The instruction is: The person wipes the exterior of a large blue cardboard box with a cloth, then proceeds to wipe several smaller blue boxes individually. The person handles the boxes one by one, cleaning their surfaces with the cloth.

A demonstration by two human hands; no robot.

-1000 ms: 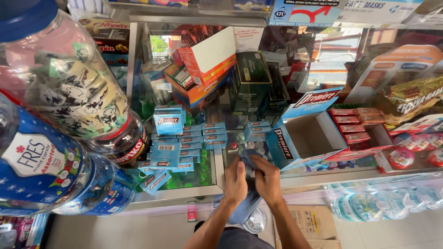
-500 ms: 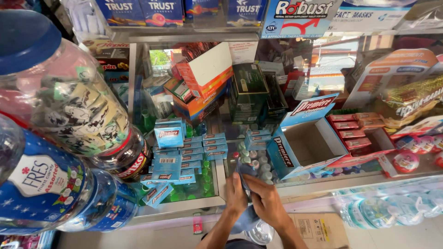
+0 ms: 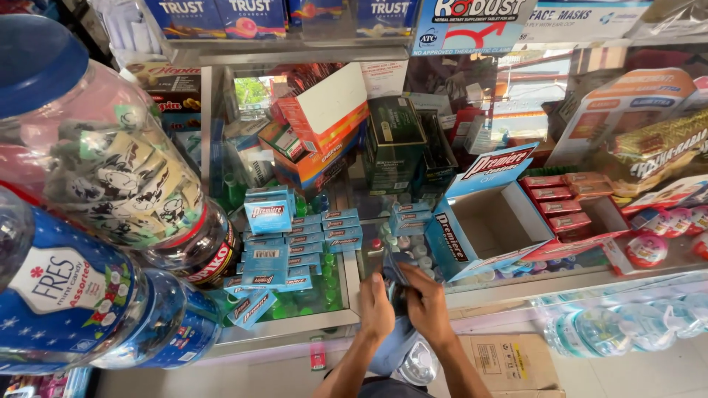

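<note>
Glass counter [image 3: 295,328], small blue packets [image 3: 295,243]

Both hands — left hand [image 3: 377,304], right hand [image 3: 428,302] — clutch a blue cloth [image 3: 392,340] beside small blue packets [image 3: 313,236].

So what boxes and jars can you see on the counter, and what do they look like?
Empty display box: blue and white, open, right of the hands.
Small packs: light blue, flat, piled on the glass counter, left of centre.
Candy jars: big, clear, blue lids, far left.
Red packs: slim, in a tray, right of the blue box.
Orange box: white flap up, at the back.
</note>
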